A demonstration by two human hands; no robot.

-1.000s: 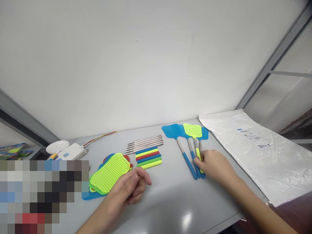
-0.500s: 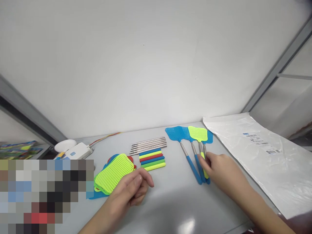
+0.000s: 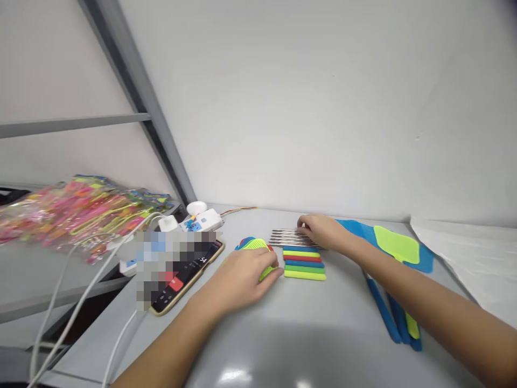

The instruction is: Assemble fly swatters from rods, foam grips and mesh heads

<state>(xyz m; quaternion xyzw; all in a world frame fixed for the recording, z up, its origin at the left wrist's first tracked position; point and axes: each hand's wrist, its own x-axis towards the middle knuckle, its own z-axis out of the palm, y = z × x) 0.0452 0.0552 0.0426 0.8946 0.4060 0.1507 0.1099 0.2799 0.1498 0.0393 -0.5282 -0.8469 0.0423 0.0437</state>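
My left hand [image 3: 248,275] rests over a pile of fly swatter heads, its thumb apart from the curved fingers. A yellow-green mesh fly swatter head [image 3: 255,244] shows past the knuckles; the fingertips are partly hidden. My right hand [image 3: 323,230] reaches to the row of metal rods [image 3: 283,237], fingers curled down and closed on the right end of a rod. Just in front of the rods lie several coloured handle grips [image 3: 304,266], side by side. Under and beyond my right forearm are assembled fly swatters [image 3: 398,245] with blue and yellow-green heads.
A phone [image 3: 189,280], partly pixelated, lies to the left beside a white power strip [image 3: 204,220] and cables. Bagged colourful items [image 3: 89,210] cover a shelf at far left. A white plastic bag [image 3: 456,248] lies at right, and a wall panel [image 3: 302,134] stands behind.
The view has turned left. My right hand has left the assembled swatters and moved left to the metal rods. My left hand has moved onto the pile of swatter heads.
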